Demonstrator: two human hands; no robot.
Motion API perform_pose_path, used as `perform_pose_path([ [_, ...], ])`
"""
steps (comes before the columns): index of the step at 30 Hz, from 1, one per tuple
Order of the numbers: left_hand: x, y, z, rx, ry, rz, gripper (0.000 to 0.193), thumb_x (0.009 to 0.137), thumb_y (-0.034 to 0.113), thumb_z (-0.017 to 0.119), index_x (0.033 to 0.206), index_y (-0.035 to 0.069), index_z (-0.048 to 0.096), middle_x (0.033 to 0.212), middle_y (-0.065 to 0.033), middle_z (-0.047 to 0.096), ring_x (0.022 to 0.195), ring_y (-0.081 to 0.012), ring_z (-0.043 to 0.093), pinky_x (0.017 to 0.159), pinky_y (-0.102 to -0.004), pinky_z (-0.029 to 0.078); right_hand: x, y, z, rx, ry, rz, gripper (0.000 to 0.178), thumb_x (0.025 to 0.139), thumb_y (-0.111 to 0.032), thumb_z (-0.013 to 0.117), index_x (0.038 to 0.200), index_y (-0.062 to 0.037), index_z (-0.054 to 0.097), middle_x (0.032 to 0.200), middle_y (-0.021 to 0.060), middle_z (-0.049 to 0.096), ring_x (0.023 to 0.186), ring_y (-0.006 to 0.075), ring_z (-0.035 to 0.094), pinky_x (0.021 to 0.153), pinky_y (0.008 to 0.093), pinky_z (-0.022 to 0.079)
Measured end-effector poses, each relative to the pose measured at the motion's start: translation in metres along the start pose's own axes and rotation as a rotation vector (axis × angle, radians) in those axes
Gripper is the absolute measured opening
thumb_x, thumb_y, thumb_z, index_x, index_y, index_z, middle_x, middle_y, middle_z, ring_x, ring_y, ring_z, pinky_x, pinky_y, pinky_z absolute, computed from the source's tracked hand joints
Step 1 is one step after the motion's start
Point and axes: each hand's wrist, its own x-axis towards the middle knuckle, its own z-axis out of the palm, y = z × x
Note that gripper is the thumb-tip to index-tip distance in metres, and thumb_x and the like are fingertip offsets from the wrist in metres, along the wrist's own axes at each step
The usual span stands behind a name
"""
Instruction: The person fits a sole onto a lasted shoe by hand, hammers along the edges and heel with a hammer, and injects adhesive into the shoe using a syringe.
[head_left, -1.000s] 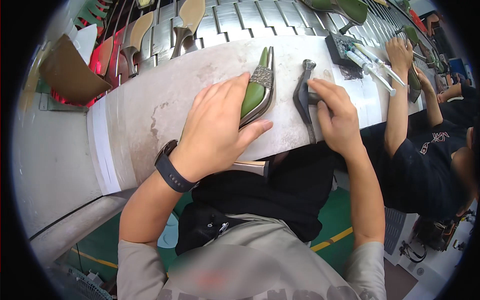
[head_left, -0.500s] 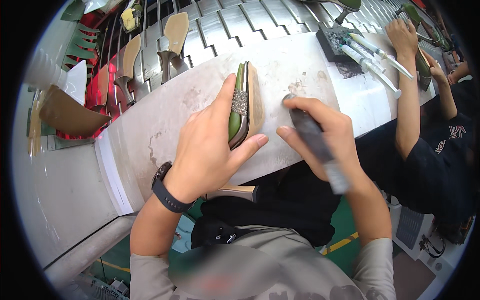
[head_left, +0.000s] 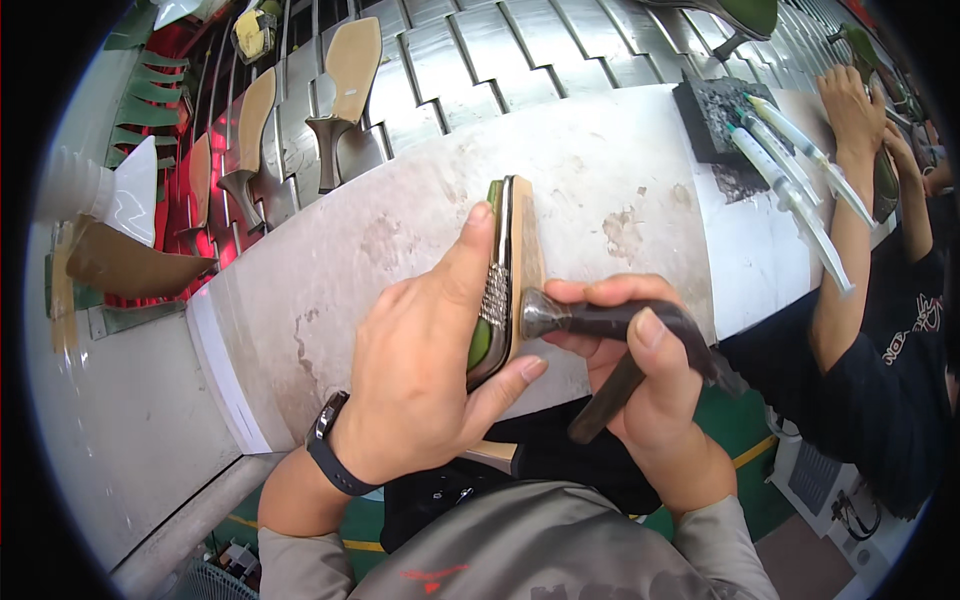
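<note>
My left hand (head_left: 410, 350) is wrapped round a green high-heeled shoe (head_left: 497, 290) lying on its side on the worktop, its toe pointing away from me. A glittery band crosses the upper, and the beige sole (head_left: 530, 235) faces right. Below my left palm, the shoe's heel (head_left: 492, 456) sticks out over the worktop's near edge. In my right hand (head_left: 650, 370) is a dark cobbler's hammer (head_left: 600, 318), gripped close to its head. Its round face touches the right side of the sole, or nearly so.
Beyond the white worktop (head_left: 410, 220) runs a metal slat conveyor (head_left: 450, 70) carrying beige sole pieces with heels (head_left: 352, 75). Several syringes (head_left: 790, 170) rest on a dark block (head_left: 715, 120) at right. A co-worker's arm (head_left: 850, 200) reaches in there. A brown curved piece (head_left: 135, 262) stands at left.
The hammer has swung left and turned, bringing its face to the sole. The shoe and my left hand have shifted slightly nearer to me and to the right.
</note>
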Motion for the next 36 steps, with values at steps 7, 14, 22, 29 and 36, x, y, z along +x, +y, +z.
perform_pose_path([
  [7,0.002,0.003,-0.002,-0.010,-0.058,-0.053,0.113,0.078,0.017,0.092,0.167,-0.011,0.027,0.147,-0.0318,0.059,0.112,-0.0448,0.067,0.096,-0.0495,0.053,0.013,-0.023,-0.004,-0.201,-0.256,-0.076,0.029,0.100,-0.003,0.067,0.128,0.0064,0.063,0.137,0.0299,0.070,0.128,0.0320,0.070,0.115,0.0443,0.052],
  [14,0.000,0.002,-0.004,-0.012,-0.061,-0.090,0.115,0.072,0.018,0.094,0.166,-0.008,0.032,0.149,-0.0366,0.057,0.112,-0.0425,0.069,0.094,-0.0480,0.054,0.048,-0.070,0.017,-0.830,-0.383,-0.178,0.032,0.092,-0.001,0.080,0.121,0.0051,0.070,0.128,0.0243,0.076,0.116,0.0272,0.077,0.099,0.0371,0.061],
  [22,0.001,-0.006,-0.004,-0.087,-0.057,-0.077,0.119,0.075,0.021,0.093,0.166,-0.012,0.024,0.142,-0.0355,0.061,0.108,-0.0442,0.070,0.093,-0.0530,0.052,0.045,-0.056,-0.006,-0.459,-0.308,0.032,0.035,0.092,-0.004,0.078,0.124,0.0081,0.068,0.130,0.0319,0.073,0.124,0.0407,0.073,0.108,0.0492,0.058],
  [29,-0.001,-0.008,-0.001,-0.086,0.001,-0.069,0.125,0.067,0.024,0.095,0.166,-0.011,0.026,0.140,-0.0408,0.061,0.112,-0.0473,0.071,0.090,-0.0521,0.055,0.066,-0.073,0.031,-0.834,-0.459,-0.198,0.035,0.085,-0.007,0.086,0.113,0.0100,0.073,0.116,0.0297,0.078,0.110,0.0399,0.079,0.097,0.0438,0.064],
  [36,-0.007,-0.007,-0.003,-0.042,0.011,-0.070,0.119,0.069,0.026,0.094,0.162,-0.013,0.032,0.141,-0.0408,0.060,0.112,-0.0465,0.070,0.089,-0.0518,0.055,0.094,-0.079,0.061,-0.969,-0.192,-0.026,0.041,0.101,-0.030,0.072,0.117,0.0074,0.063,0.125,0.0317,0.073,0.117,0.0384,0.075,0.108,0.0463,0.058],
])
